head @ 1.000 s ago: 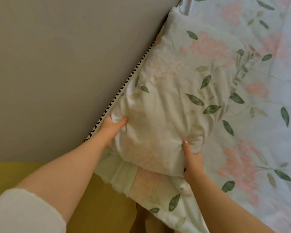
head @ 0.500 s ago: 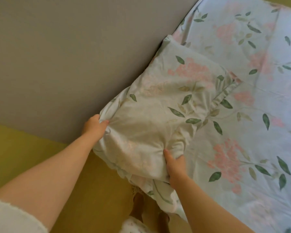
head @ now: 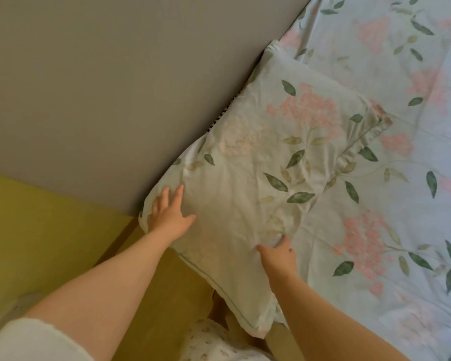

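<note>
A pillow (head: 266, 162) in a white case printed with pink flowers and green leaves lies at the head of the bed, against the grey headboard. My left hand (head: 171, 212) rests flat on its near left corner, fingers straight and spread. My right hand (head: 279, 254) touches the pillow's near right edge with thumb and fingers spread; whether it pinches the fabric is not plain. The pillow's near corner hangs over the bed edge.
A bed sheet (head: 401, 204) with the same floral print covers the mattress to the right. The grey headboard (head: 115, 87) fills the upper left. Below it is a yellow wall (head: 37, 230) and a wooden floor (head: 167, 295).
Both hands gripped the bunched pillow before. They have let go, the pillow has dropped flat against the headboard, and the left hand now lies spread on it.
</note>
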Tool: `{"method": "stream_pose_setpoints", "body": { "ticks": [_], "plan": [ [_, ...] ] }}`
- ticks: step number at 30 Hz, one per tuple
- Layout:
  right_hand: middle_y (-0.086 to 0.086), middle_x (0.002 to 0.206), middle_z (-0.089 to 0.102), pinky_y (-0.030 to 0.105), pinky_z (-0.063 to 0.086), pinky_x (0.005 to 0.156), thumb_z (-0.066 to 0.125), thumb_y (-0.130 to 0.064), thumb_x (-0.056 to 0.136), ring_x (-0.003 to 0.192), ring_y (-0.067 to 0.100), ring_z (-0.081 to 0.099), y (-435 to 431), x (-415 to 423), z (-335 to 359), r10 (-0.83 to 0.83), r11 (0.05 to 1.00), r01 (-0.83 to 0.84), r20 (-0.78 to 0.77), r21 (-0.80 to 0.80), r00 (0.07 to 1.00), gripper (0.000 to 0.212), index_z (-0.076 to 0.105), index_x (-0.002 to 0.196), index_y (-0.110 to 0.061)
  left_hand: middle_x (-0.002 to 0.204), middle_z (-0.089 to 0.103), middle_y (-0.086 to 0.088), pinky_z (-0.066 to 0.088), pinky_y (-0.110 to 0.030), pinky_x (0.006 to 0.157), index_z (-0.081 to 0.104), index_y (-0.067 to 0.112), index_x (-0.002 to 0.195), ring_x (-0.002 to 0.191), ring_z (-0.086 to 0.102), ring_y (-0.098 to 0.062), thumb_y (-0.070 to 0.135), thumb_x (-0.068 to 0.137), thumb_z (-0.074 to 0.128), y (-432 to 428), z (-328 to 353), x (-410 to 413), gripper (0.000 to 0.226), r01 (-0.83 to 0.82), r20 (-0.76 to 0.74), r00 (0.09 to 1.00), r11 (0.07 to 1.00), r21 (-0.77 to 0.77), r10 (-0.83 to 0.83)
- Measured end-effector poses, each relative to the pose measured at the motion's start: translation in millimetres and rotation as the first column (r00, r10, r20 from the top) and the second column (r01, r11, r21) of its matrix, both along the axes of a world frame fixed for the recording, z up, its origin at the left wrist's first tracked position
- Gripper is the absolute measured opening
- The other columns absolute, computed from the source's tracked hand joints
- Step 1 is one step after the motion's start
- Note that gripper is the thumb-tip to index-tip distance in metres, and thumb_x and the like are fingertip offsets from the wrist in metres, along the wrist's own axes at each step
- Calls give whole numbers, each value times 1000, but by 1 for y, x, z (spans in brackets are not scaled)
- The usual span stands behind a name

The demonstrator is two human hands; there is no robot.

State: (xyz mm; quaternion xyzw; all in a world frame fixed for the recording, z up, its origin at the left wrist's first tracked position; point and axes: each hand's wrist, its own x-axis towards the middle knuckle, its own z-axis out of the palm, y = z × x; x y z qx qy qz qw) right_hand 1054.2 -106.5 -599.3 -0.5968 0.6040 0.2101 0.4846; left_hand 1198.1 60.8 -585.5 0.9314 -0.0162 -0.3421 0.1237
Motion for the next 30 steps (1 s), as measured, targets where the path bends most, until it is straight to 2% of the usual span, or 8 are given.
{"method": "stream_pose_setpoints", "body": {
  "ticks": [2, 5, 7, 10, 13, 17, 23, 30],
  "plan": [
    [13, 149, 31, 56, 35, 107, 62, -36, 79, 130, 41, 37, -7, 10, -3, -162, 987, 162, 73, 5, 984, 84, 14, 147, -27, 158, -12, 2, 14, -50, 116, -3, 37, 146, 146, -5, -28, 47, 88, 51, -8, -2, 5, 80, -6, 40, 999, 1000, -30, 7],
    [13, 148, 33, 52, 33, 109, 64, -33, 82, 130, 39, 38, -18, 20, -6, -345, 937, 333, 132, 103, 929, 84, 13, 148, -23, 158, 2, -5, 20, -52, 115, 1, 30, 147, 145, 10, -31, 51, 83, 55, -9, -12, 30, 86, -228, 48, 971, 970, -83, 233],
    [12, 145, 38, 49, 36, 107, 66, -27, 83, 128, 36, 42, -22, 27, -7, -417, 903, 387, 168, 186, 893, 77, 21, 146, -15, 153, 23, -9, 30, -50, 110, 11, 24, 147, 138, 28, -34, 48, 80, 62, -10, -19, 48, 87, -375, -42, 927, 916, -143, 373],
    [6, 130, 52, 42, 42, 100, 68, -23, 82, 117, 30, 51, -20, 37, -6, -438, 899, 420, 274, 125, 856, 61, 40, 135, -13, 142, 42, -11, 39, -47, 104, 29, 20, 142, 126, 44, -35, 38, 80, 66, -19, -18, 56, 74, -421, -48, 906, 878, -227, 421],
    [6, 127, 54, 43, 43, 102, 65, -25, 83, 117, 30, 52, -16, 40, -3, -388, 921, 379, 269, 86, 881, 56, 42, 133, -13, 141, 38, -11, 37, -48, 102, 31, 26, 140, 123, 43, -37, 37, 84, 60, -24, -12, 50, 64, -409, 78, 901, 896, -175, 427],
    [14, 132, 52, 50, 45, 100, 58, -21, 79, 114, 37, 52, -13, 28, 6, -185, 980, 175, 101, 99, 978, 65, 35, 140, -16, 153, 18, -4, 28, -49, 107, 24, 26, 144, 135, 27, -33, 30, 92, 47, -36, -1, 30, 57, -302, 124, 946, 953, 9, 299],
    [13, 146, 38, 45, 42, 99, 51, -18, 91, 125, 35, 45, -33, 9, 40, -133, 988, 121, 129, 99, 983, 64, 21, 147, -19, 154, 17, -1, 30, -44, 111, 27, 25, 144, 140, 24, -26, 29, 92, 47, -92, 41, -26, 56, -177, 13, 983, 971, -159, 182],
    [15, 147, 35, 39, 39, 96, 49, -17, 93, 129, 34, 41, -84, -45, 92, -21, 991, -14, 256, 137, 967, 58, 23, 146, -13, 143, 35, -8, 39, -37, 104, 40, 19, 137, 126, 43, -29, 23, 89, 51, -157, 84, -113, 49, -323, -61, 945, 879, -352, 323]
  ]
}}
